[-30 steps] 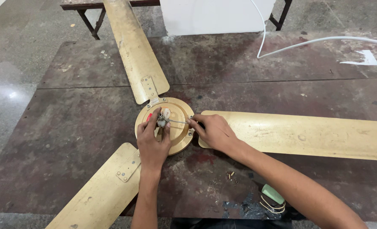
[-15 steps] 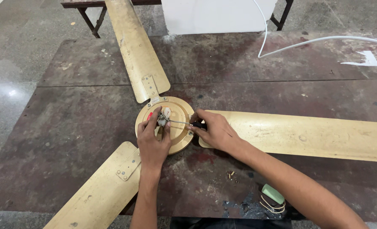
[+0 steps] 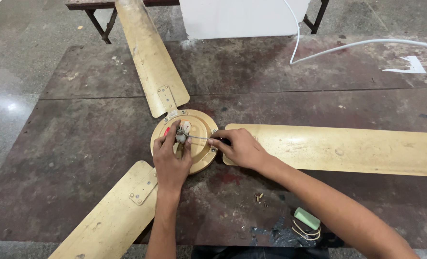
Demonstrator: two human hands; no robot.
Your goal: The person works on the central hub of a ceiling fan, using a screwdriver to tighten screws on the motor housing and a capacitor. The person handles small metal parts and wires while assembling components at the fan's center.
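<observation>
Not much has moved since a second ago: left hand [image 3: 171, 158] still pinches the wiring [image 3: 182, 135] atop the fan hub [image 3: 194, 139], right hand [image 3: 240, 147] clamped on a screwdriver [image 3: 204, 138] poking in from the hub's right.

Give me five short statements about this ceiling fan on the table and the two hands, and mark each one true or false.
1. The left hand rests on the fan's round motor hub. True.
2. The right hand holds a hammer. False: it holds a thin screwdriver whose tip points at the hub's centre.
3. All three gold fan blades are in view, among them the right-hand blade. True.
4. A green capacitor sits on top of the hub. False: it lies on the table near the front edge, beside the right forearm.
5. A black cable runs across the far right of the table. False: the cable there is white.
</observation>
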